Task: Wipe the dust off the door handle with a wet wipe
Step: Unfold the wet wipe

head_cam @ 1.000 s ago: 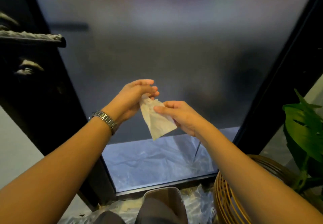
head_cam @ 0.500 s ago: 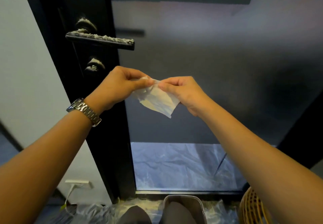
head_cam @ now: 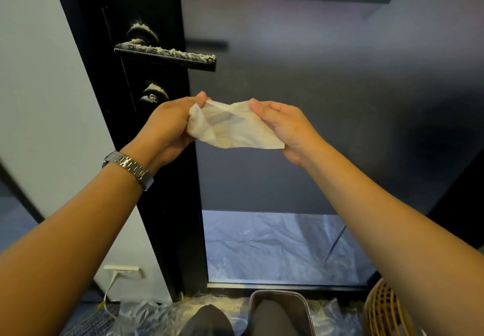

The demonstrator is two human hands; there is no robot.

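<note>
A black lever door handle (head_cam: pixel 167 57) juts right from the black door frame, its top coated in pale dust. Dust also sits on the round fitting above it (head_cam: pixel 142 31) and the lock knob below (head_cam: pixel 154 93). A white wet wipe (head_cam: pixel 233 128) is stretched between both hands below and right of the handle. My left hand (head_cam: pixel 167 128), with a metal watch on its wrist, pinches the wipe's left edge. My right hand (head_cam: pixel 285 126) pinches its right edge. Neither hand touches the handle.
The frosted glass door panel (head_cam: pixel 327 113) fills the right side. On the floor lie crumpled plastic sheeting (head_cam: pixel 269 246), a metal bin (head_cam: pixel 254 307) and a wicker basket (head_cam: pixel 379 309). A wall socket with a white cable (head_cam: pixel 123 270) sits low on the left wall.
The view has swung left and the handle now sits nearer the middle. My hands have moved apart and spread the folded wipe open between them.
</note>
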